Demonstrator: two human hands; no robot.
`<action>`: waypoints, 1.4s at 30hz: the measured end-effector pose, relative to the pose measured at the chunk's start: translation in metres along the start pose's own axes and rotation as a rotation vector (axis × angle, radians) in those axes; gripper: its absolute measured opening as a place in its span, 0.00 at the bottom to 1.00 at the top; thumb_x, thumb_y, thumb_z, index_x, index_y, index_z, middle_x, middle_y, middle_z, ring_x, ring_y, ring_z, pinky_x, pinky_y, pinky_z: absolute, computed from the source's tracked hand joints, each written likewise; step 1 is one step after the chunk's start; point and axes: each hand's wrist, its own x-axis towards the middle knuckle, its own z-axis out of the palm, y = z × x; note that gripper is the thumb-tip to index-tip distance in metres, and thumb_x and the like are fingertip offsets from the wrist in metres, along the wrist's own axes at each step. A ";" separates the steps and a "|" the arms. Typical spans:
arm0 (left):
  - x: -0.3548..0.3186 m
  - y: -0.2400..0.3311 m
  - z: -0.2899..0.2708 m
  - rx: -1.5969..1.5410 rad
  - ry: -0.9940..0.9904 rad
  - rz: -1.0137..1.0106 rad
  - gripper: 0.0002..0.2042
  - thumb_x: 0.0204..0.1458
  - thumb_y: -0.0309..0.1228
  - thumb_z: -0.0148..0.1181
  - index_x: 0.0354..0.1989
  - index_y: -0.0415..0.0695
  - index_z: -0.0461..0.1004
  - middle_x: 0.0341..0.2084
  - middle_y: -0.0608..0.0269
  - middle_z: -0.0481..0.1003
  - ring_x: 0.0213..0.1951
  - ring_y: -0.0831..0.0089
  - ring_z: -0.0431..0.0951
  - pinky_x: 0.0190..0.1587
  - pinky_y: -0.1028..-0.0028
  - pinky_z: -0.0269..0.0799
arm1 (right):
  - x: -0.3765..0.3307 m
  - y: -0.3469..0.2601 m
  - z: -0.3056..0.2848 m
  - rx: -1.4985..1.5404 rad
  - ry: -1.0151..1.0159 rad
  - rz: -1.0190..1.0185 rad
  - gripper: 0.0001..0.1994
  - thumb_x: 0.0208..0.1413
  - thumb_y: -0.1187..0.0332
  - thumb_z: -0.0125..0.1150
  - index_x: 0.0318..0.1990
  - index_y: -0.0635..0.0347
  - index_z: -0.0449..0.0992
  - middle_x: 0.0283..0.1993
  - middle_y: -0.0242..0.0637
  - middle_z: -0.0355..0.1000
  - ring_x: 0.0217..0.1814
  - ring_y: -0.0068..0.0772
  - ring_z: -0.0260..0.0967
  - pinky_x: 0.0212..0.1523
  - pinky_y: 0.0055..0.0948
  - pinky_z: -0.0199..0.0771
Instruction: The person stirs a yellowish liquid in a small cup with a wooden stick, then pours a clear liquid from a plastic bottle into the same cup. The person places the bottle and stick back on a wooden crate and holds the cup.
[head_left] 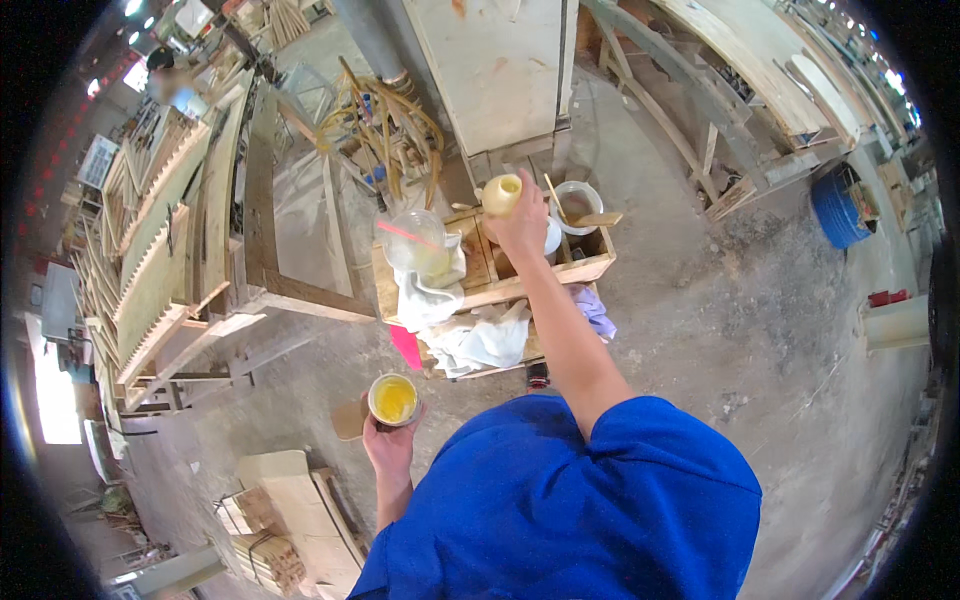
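My left hand (390, 448) is closed around a cup (376, 412) with a pale rim, and yellow stuff (396, 398) shows inside it. Beside that cup is a flat brown piece (348, 421); whether my hand touches it I cannot tell. Stretched forward, my right hand (524, 228) grips a pale yellow bottle (497, 197) with a round top, above a wooden caddy (480, 294). In the caddy stand a clear plastic tub (413, 232) with a pink stick across it and a white bucket (577, 190) holding a thin stick.
White rags (480, 340) and a purple cloth (594, 312) hang at the caddy's near side. Wooden racks (300, 292) stand on the left, a workbench (745, 140) at the far right. Coiled hoses (410, 140) lie beyond. A blue drum (840, 208) is on the right.
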 end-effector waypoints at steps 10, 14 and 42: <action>-0.007 0.002 0.030 0.048 -0.056 -0.002 0.20 0.59 0.33 0.34 0.60 0.58 0.57 0.60 0.61 0.58 0.61 0.52 0.57 0.56 0.32 0.50 | -0.013 0.041 0.034 -0.107 -0.016 -0.013 0.42 0.33 0.72 0.69 0.61 0.57 0.53 0.55 0.48 0.58 0.56 0.51 0.55 0.59 0.41 0.56; -0.016 0.004 0.023 0.097 -0.044 0.011 0.20 0.59 0.33 0.33 0.60 0.58 0.57 0.60 0.61 0.58 0.61 0.51 0.57 0.56 0.32 0.50 | -0.015 0.044 0.033 0.004 -0.023 -0.032 0.40 0.38 0.77 0.65 0.62 0.58 0.51 0.56 0.50 0.57 0.58 0.52 0.55 0.58 0.39 0.58; -0.061 -0.061 0.016 0.049 0.156 -0.117 0.21 0.58 0.41 0.36 0.58 0.50 0.61 0.57 0.55 0.62 0.60 0.51 0.60 0.57 0.34 0.48 | -0.157 0.248 -0.068 -0.645 -0.718 0.030 0.15 0.46 0.56 0.57 0.39 0.54 0.78 0.45 0.44 0.70 0.58 0.47 0.59 0.52 0.53 0.62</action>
